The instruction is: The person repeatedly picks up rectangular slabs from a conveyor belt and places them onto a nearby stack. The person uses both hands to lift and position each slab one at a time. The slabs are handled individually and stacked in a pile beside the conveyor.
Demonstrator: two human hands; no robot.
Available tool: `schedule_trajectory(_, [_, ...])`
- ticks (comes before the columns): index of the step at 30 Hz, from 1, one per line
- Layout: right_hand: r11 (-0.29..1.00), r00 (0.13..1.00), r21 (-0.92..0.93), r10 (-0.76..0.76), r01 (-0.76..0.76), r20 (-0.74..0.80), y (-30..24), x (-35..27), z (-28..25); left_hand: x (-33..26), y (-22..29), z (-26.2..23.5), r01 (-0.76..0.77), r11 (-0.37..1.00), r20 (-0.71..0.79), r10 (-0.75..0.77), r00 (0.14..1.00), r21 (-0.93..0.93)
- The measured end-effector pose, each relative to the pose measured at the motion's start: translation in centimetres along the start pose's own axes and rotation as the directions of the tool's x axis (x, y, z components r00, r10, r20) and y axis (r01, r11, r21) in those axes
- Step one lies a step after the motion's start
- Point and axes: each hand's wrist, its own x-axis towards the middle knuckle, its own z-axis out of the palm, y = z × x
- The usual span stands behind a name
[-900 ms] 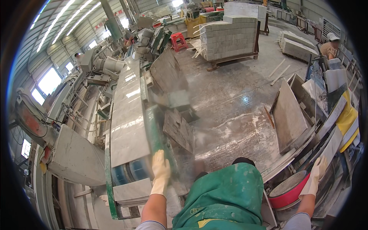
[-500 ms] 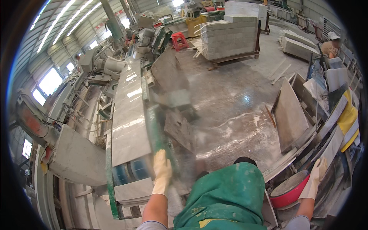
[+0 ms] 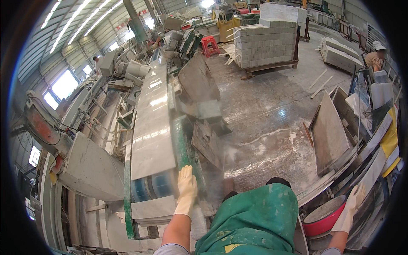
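My left hand point(image 3: 186, 189), in a cream rubber glove, rests on or just over the green side rail point(image 3: 182, 140) of a long machine bed. Its fingers are stretched out and hold nothing. Beside it, a pale polished stone slab point(image 3: 153, 136) lies along the bed, with blue rollers point(image 3: 161, 185) showing past its near end. Shorter stone pieces point(image 3: 153, 207) are stacked closer to me. Out to the right, my right hand point(image 3: 353, 204), gloved alike, has its fingers extended next to a leaning strip of stone point(image 3: 372, 174); whether it touches is unclear. A red round tub point(image 3: 325, 221) stands beside its wrist.
Brown boards point(image 3: 208, 138) lean against the bed's right side. The wet floor point(image 3: 263, 123) runs between the bed and leaning slabs point(image 3: 329, 136) on the right. Farther off stand a pallet of stacked blocks point(image 3: 267, 46), a red stool point(image 3: 209, 46) and another person point(image 3: 375, 57).
The view has turned slightly, so the surroundings sit farther right and lower. My left hand stays by the green rail, and my right hand stays near the leaning stone strips.
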Motion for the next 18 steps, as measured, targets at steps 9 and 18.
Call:
schedule_trajectory(9, [0.998, 0.999, 0.055, -0.043, 0.043, -0.003, -0.6, -0.7, -0.7, 0.0, 0.1, -0.1, 0.013, 1.000, 0.003, -0.013, 1.000, -0.001])
schedule_trajectory(18, [0.997, 0.999, 0.074, -0.008, 0.006, 0.032, -0.5, -1.6, -0.5, 0.1, 0.1, 0.1, -0.016, 1.000, -0.050, 0.017, 0.999, 0.007])
